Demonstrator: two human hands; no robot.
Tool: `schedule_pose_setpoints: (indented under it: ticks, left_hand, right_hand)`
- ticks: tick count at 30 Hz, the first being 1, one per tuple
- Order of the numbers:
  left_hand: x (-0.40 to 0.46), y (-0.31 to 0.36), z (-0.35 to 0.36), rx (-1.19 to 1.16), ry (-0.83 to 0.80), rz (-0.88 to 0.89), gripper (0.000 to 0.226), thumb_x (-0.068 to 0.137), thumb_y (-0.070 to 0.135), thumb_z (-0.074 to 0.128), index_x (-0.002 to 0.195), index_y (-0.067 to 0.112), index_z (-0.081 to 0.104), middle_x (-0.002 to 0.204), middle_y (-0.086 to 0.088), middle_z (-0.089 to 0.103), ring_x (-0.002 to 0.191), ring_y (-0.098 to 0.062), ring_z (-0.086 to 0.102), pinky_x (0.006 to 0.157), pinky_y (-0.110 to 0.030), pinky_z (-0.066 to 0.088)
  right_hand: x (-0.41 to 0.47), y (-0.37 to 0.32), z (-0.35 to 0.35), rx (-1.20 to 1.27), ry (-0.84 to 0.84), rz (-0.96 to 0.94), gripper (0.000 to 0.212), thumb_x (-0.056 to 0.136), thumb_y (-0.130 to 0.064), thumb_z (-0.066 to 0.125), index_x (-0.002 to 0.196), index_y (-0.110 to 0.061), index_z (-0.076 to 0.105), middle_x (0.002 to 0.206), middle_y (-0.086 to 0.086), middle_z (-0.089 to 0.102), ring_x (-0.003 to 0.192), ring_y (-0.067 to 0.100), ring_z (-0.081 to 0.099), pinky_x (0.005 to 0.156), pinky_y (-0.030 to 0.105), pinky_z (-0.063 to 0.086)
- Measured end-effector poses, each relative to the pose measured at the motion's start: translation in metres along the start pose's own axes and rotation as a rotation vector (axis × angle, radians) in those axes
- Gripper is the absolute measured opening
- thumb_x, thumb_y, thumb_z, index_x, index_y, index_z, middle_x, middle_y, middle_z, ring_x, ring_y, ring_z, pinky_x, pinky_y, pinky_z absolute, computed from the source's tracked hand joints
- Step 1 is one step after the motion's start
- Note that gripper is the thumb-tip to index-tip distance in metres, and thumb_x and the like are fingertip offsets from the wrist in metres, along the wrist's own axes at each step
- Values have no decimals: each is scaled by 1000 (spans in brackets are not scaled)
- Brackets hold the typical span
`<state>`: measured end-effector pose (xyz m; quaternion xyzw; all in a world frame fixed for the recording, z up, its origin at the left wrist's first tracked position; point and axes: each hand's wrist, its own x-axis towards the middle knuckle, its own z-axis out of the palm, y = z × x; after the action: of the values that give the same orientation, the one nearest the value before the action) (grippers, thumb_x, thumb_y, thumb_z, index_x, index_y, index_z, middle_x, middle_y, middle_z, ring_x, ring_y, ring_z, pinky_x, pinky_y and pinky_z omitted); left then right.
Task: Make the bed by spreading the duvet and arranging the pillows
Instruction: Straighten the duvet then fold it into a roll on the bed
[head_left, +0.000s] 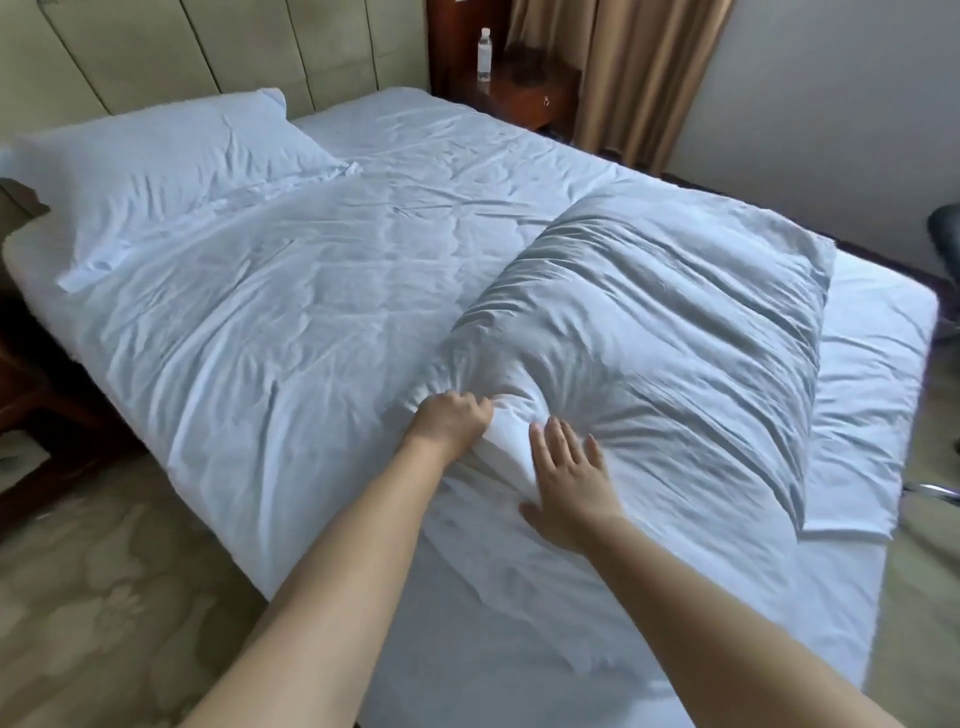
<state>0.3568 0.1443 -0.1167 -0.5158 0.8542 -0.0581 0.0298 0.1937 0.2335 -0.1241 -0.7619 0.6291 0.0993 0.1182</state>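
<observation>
A white duvet (291, 312) lies spread over the bed, wrinkled. One white pillow (171, 156) rests at the head of the bed on the left, against the padded headboard. A second white pillow (649, 322) lies on the duvet toward the foot of the bed on the right. My left hand (454, 418) grips the bunched near corner of this second pillow. My right hand (569, 478) is beside it, fingers straight and spread, flat on the pillow's near edge.
A dark wooden nightstand (535, 93) with a clear water bottle (484, 54) stands beyond the bed's far corner, beside brown curtains (623, 67). A dark chair (945, 239) is at the right edge. Patterned carpet (104, 571) runs along the left of the bed.
</observation>
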Motion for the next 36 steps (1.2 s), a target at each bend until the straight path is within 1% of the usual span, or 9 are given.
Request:
schedule_pose_setpoints:
  ticks: [4,11,13,16,18,20,23,31,36]
  left_hand:
    - [-7,4,-22,10,70,133,30,59,7,31,40,10,55,35,-4,50,26,-20,51,30,-18,38]
    - [-53,17,-43,31,196,300,22,58,8,40,55,13,61,43,-2,51,31,-22,51,32,-16,34]
    - [-57,22,-25,58,145,330,24,60,4,40,55,14,61,44,-3,49,31,-22,50,32,-17,35]
    - [-53,35,-12,30,35,208,8,55,5,64,55,13,61,48,-7,52,35,-23,53,33,-22,40]
    - [-54,33,-22,-13,-53,62,22,68,-2,68,86,12,67,80,-12,63,69,-29,66,52,-33,53]
    - [-65,23,-24,-10,-195,-61,53,90,10,55,139,19,39,133,-11,46,120,-30,49,90,-40,47]
    - [-97,10,-45,-45,-382,-90,76,94,12,47,151,34,2,157,-6,10,140,-28,23,108,-45,31]
    - [-158,13,-78,-140,-443,-125,60,94,13,36,151,28,21,159,-4,11,145,-24,16,116,-45,20]
    - [-111,-27,-71,-222,-324,-112,49,94,16,33,143,22,38,152,-4,29,138,-25,30,110,-43,30]
  right_hand:
    - [-11,-8,-11,0,71,74,82,94,-32,46,152,-11,-8,160,10,-3,148,24,0,119,42,5]
    - [-59,-5,-20,156,71,175,86,90,-55,46,149,-35,-14,159,-3,-17,147,28,-11,113,60,2]
    - [-69,-4,-5,163,-16,180,87,88,-60,46,148,-39,-14,158,-2,-20,146,28,-15,111,64,2]
    - [-77,-9,9,105,-144,167,91,85,-62,50,148,-43,-14,158,-1,-23,146,27,-18,110,66,-2]
    - [-81,-15,7,90,-181,152,91,86,-60,51,148,-42,-13,158,-1,-23,145,28,-19,109,67,-4]
    - [-85,-21,-2,111,-193,145,87,88,-56,51,149,-40,-9,159,-2,-18,146,28,-17,110,67,-1]
    - [-92,-26,-23,179,-179,138,79,91,-53,49,151,-36,0,160,-2,-7,147,28,-7,112,64,9]
    - [-103,-53,-46,109,-24,77,71,95,-49,42,153,-31,5,161,0,-6,148,24,-7,116,57,0]
    - [-50,-58,-64,123,19,139,63,99,-42,38,153,-31,8,161,1,-7,148,22,-8,117,53,-5]
